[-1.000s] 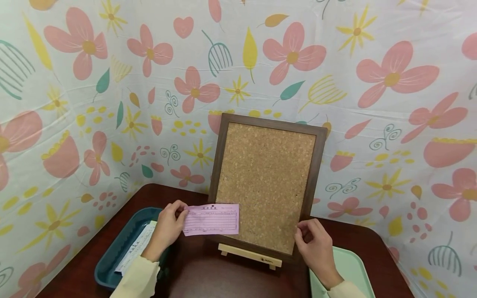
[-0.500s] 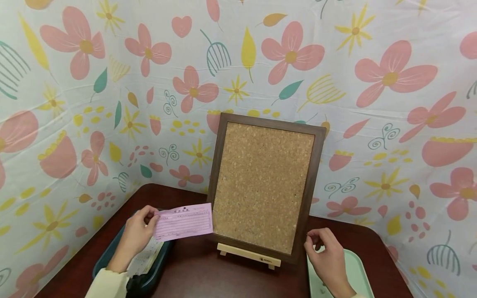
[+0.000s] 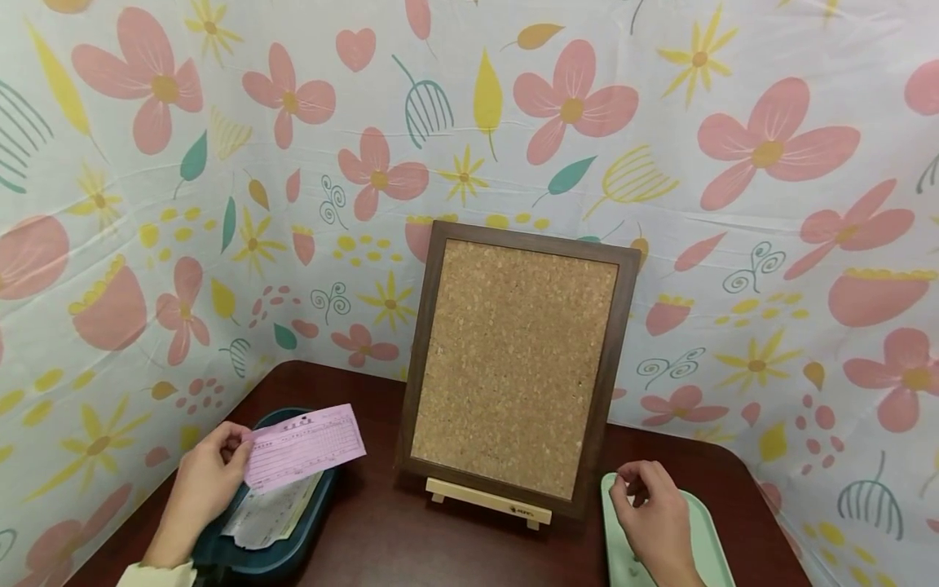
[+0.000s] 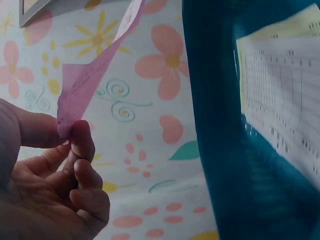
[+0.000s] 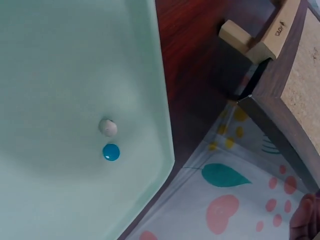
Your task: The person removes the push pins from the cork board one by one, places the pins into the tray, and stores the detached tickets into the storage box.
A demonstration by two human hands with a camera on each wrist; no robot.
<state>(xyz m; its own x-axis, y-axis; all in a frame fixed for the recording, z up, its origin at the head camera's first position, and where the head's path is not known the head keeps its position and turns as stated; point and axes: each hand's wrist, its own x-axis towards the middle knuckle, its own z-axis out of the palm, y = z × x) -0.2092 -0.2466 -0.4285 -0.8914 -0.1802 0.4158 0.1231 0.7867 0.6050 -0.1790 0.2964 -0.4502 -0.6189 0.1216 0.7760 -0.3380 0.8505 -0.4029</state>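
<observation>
My left hand [image 3: 205, 473] pinches the left end of a pink printed slip [image 3: 308, 444] between thumb and forefinger. The slip is held over a dark teal tray [image 3: 315, 522], where white and yellowish printed slips [image 3: 271, 518] lie. At the right, my right hand [image 3: 656, 518] is above a pale green tray [image 3: 707, 530], its thumb and forefinger tips together. Only part of that hand [image 5: 304, 220] enters the right wrist view, with a small purple bit at its fingertips, too cut off to identify. A white round-headed tack [image 5: 108, 127] and a blue one [image 5: 111, 152] lie in the green tray.
Between the trays a framed cork board [image 3: 513, 367] leans on a light wooden stand [image 3: 487, 501], with no paper on it. All stand on a dark red-brown table [image 3: 411, 538]. A flower-patterned cloth [image 3: 477, 122] hangs close behind and along the left.
The left hand has carried the pink slip leftward from the cork board's lower left to over the teal tray. My right hand has moved right and down, away from the board's edge.
</observation>
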